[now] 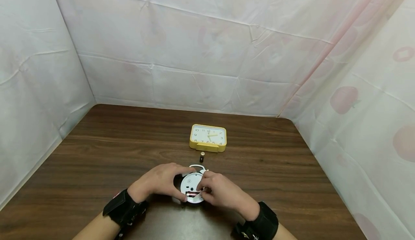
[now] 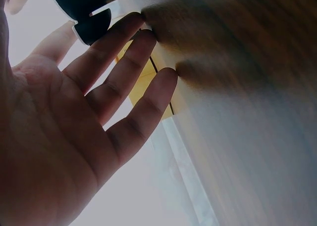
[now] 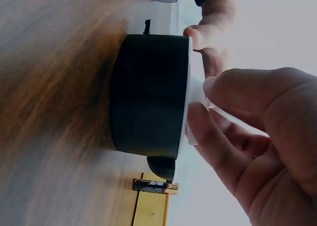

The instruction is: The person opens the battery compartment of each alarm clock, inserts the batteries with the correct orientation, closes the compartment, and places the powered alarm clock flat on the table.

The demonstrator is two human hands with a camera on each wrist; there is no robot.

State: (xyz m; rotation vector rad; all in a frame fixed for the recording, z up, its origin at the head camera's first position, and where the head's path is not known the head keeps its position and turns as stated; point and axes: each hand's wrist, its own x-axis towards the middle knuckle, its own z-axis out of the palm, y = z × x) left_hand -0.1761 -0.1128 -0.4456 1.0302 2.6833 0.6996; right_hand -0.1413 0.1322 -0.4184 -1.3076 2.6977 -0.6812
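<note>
A small round alarm clock [image 1: 188, 180] lies face down on the table, its white back up and its dark side wall showing in the right wrist view. My left hand [image 1: 159, 181] holds it from the left, thumb at the near rim and index finger at the far rim. In the left wrist view the other fingers [image 2: 141, 109] reach down to the tabletop. A battery [image 1: 192, 194] with a reddish wrapper lies in the slot in the back. Right over this slot, my right hand [image 1: 223, 192] pinches a small white battery cover [image 3: 193, 138] between thumb and index finger.
A loose black-and-gold battery [image 1: 202, 157] stands just beyond the round clock. Behind it is a yellow rectangular clock [image 1: 208, 136], face up. The brown wooden table [image 1: 129, 135] is bordered by pale printed curtains [image 1: 194, 45] at the back and sides.
</note>
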